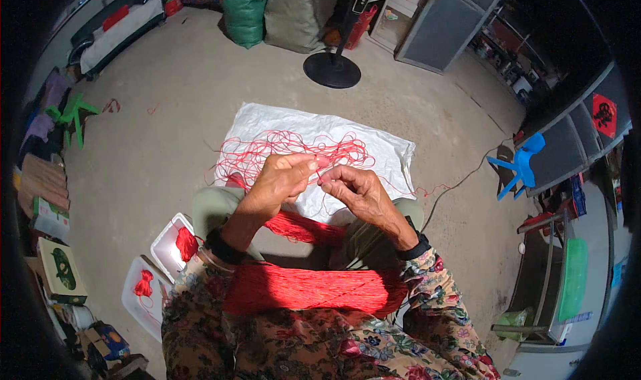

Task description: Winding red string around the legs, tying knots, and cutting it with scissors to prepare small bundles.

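My left hand (282, 181) and my right hand (362, 194) meet above my knees, thumbs and fingertips pinched close together. Both appear to grip a thin red cord, though only a little of it shows between the fingers. Beyond them, a loose tangle of red cord (270, 146) spreads over a white sheet (394, 154) on the floor. A thick bundle of red cords (314, 290) lies across my lap. Part of another red bundle (304, 228) shows between my knees, below the hands.
At left stand two white containers, one with a red cord bundle (186, 244), the other with a small red bunch (143, 284). A black fan base (332, 70) stands ahead, near a green sack (246, 13). A blue stool (519, 166) is at right, beside a dark cable (461, 183).
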The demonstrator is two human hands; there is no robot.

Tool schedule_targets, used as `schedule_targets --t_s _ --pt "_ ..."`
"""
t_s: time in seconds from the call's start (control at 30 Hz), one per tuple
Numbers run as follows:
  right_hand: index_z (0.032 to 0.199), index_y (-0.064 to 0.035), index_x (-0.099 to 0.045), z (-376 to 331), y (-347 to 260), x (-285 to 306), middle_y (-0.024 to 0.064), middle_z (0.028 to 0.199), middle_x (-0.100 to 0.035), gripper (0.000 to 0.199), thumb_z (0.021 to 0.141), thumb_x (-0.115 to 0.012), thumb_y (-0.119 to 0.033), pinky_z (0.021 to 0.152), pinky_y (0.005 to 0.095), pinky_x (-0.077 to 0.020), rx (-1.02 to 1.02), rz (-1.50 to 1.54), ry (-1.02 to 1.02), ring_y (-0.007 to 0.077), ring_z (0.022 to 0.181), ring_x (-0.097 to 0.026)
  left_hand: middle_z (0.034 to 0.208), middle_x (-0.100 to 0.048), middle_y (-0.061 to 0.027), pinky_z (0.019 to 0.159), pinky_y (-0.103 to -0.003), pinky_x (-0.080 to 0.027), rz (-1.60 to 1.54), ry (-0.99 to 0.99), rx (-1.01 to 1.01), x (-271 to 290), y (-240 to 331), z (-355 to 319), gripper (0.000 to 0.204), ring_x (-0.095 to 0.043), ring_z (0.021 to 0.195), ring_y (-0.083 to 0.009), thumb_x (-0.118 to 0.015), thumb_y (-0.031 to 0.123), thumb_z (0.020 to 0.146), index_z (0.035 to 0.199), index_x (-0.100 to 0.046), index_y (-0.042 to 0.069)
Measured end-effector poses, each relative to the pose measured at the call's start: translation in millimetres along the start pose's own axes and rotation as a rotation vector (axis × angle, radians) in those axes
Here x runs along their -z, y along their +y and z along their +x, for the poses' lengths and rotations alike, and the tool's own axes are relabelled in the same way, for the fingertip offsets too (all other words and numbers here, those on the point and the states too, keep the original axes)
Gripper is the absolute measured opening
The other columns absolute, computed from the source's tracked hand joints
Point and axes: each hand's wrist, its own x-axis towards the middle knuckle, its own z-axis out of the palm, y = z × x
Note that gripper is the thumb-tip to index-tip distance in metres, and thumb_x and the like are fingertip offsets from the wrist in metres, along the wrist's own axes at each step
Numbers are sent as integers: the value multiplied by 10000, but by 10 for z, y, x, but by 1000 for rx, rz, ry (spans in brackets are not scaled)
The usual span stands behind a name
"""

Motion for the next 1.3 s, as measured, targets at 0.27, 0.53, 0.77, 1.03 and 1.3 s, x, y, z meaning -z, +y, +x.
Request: schedule_targets --t_s 0.27,0.53,0.77,1.03,1.3 --pt "889 -17 -625 29 -158 80 -29 679 -534 170 917 -580 -178 524 229 -361 29 -82 -27 43 606 -432 577 -406 56 466 -218 -265 441 -241 85 98 -2 -67 299 -349 527 -40 -531 267 941 1002 -650 -1" --pt "933 -37 -641 30 -13 -68 -49 674 -490 183 938 -565 -203 561 232 -375 -57 200 3 42 635 -422 678 -542 -67 573 -249 -415 -192 -260 -45 -26 147 -110 365 -510 591 -134 -457 237 970 1110 -536 -91" --pt "953 -20 -636 4 -159 -100 -9 624 -463 250 964 -511 -236 537 250 -371 -76 24 -67 71 591 -411 881 -612 -123 714 -328 -484 -373 -111 -82 195 163 35 435 -601 766 -207 -396 293 994 1236 -460 -62" --pt "979 -9 -626 -12 -101 -57 24 616 -475 276 972 -492 -250 535 282 -393 -111 -29 -78 104 580 -438 1065 -613 -199 847 -416 -484 -478 -139 -14 172 181 76 561 -618 963 -311 -388 447 972 1259 -450 -30" --pt "1007 -12 -622 -19 -139 -81 28 621 -483 290 971 -492 -269 544 291 -399 -124 -12 -78 110 590 -444 1265 -493 -224 988 -520 -395 -490 -118 -51 2 311 25 659 -488 1182 -380 -429 524 931 1326 -380 -1"
